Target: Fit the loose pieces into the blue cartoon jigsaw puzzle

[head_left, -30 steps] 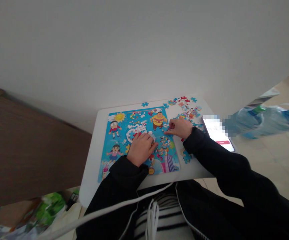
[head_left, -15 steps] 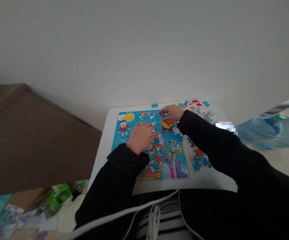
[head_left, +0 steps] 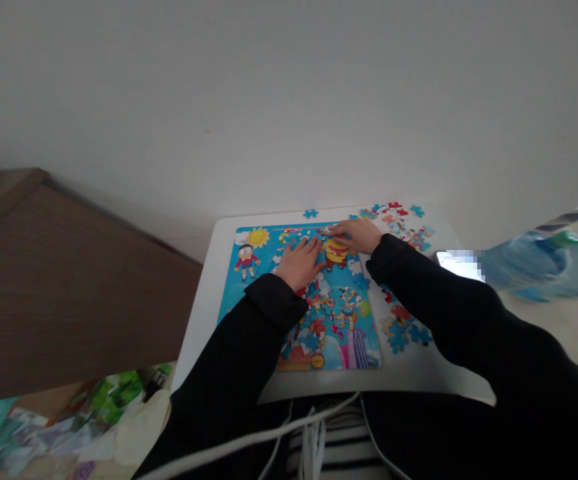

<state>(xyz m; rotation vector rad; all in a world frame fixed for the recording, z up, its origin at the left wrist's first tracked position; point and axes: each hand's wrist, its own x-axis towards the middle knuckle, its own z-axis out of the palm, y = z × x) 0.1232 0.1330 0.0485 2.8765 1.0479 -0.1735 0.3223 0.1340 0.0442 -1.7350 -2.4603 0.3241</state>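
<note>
A colourful cartoon jigsaw puzzle (head_left: 263,257) lies on a small white table (head_left: 203,313). My left hand (head_left: 299,262) rests flat on the upper middle of the puzzle, fingers stretched out towards the far edge. My right hand (head_left: 356,235) lies at the puzzle's top edge beside the yellow figure (head_left: 337,253), fingertips pressed down on a spot there; what is under them is too small to make out. Loose puzzle pieces (head_left: 399,217) lie scattered to the right of the puzzle, with more loose pieces (head_left: 403,327) nearer me.
A lit phone (head_left: 456,265) lies at the table's right edge. Plastic-wrapped water bottles (head_left: 543,263) stand on the floor to the right. A brown wooden surface (head_left: 59,287) is at the left, with colourful packaging (head_left: 69,420) below it. White cords (head_left: 309,427) cross my lap.
My right hand went from the loose pieces at the right to the puzzle's top edge. My left hand slid further up the puzzle towards it. The view shifted slightly.
</note>
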